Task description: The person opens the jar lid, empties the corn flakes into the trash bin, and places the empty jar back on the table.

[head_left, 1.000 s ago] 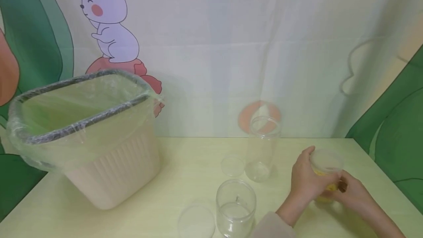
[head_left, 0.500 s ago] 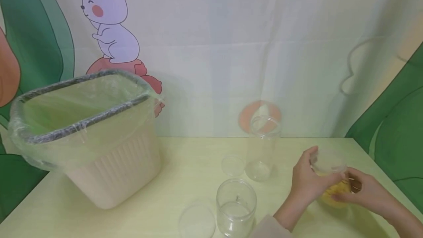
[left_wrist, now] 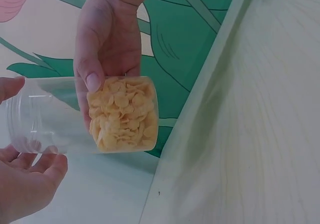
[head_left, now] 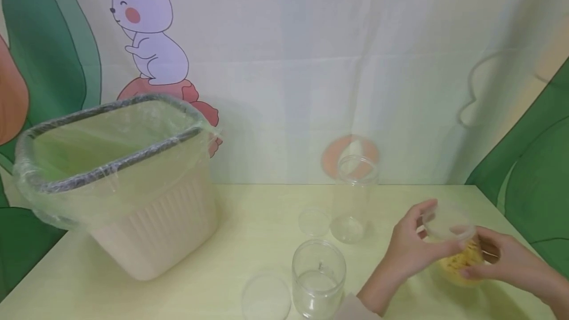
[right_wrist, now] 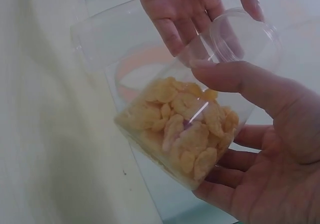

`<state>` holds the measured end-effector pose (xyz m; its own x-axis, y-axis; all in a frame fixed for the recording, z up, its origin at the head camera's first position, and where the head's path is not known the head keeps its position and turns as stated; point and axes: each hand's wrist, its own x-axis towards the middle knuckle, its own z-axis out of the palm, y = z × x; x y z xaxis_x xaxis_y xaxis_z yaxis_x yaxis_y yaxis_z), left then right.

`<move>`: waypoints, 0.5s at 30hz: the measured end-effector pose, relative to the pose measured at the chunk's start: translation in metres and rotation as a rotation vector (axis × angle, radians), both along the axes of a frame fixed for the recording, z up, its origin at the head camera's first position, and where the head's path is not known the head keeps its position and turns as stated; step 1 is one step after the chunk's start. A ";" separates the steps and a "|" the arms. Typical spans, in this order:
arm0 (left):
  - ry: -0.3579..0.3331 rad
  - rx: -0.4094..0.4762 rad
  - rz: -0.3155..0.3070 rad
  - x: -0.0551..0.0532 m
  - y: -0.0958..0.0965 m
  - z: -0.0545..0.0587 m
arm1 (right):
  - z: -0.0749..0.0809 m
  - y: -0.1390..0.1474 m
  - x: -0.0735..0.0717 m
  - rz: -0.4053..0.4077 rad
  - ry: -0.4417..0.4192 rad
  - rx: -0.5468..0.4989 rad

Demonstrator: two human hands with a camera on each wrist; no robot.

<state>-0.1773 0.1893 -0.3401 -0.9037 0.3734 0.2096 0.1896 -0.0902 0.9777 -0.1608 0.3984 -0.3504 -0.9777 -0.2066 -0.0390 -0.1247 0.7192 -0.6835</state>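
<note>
Both hands hold a clear plastic jar (head_left: pixel 449 223) at the right of the table. Yellow flakes (left_wrist: pixel 122 116) fill its lower part. The left hand (head_left: pixel 411 246) grips the jar's top end, thumb on one side and fingers on the other. Lower down, the right hand (head_left: pixel 511 260) grips the jar's side, its thumb (right_wrist: pixel 235 81) across the front and its fingers (right_wrist: pixel 225 171) behind. In the head view the jar tilts slightly and looks raised off the table. Whether a lid covers its top is hard to tell.
A short clear jar (head_left: pixel 317 280) and a tall clear jar (head_left: pixel 353 201) stand left of the hands. Two clear round lids, a larger lid (head_left: pixel 266 298) and a smaller lid (head_left: pixel 313 222), lie beside them. A lined waste bin (head_left: pixel 155 226) stands at the left.
The flake-filled jar and both hands have shifted right and a little nearer, and more of the flakes shows. Both hands keep their grip; the other jars and lids stay put.
</note>
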 end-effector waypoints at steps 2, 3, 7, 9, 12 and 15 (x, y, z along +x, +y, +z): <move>0.014 0.006 -0.023 -0.001 -0.002 0.000 | 0.001 0.001 0.001 -0.002 -0.003 0.007; 0.021 0.012 -0.034 -0.001 -0.003 0.000 | 0.001 0.002 0.001 -0.003 0.002 0.015; 0.040 0.043 -0.071 -0.002 -0.005 0.001 | 0.002 0.005 0.001 0.003 0.002 0.010; 0.040 0.063 -0.091 -0.002 -0.006 0.001 | 0.002 0.006 0.001 0.005 0.004 -0.003; 0.039 0.081 -0.109 -0.002 -0.006 0.001 | 0.002 0.008 0.002 0.028 0.016 -0.047; 0.041 0.084 -0.110 -0.001 -0.006 0.001 | 0.003 0.008 0.003 0.053 0.019 -0.080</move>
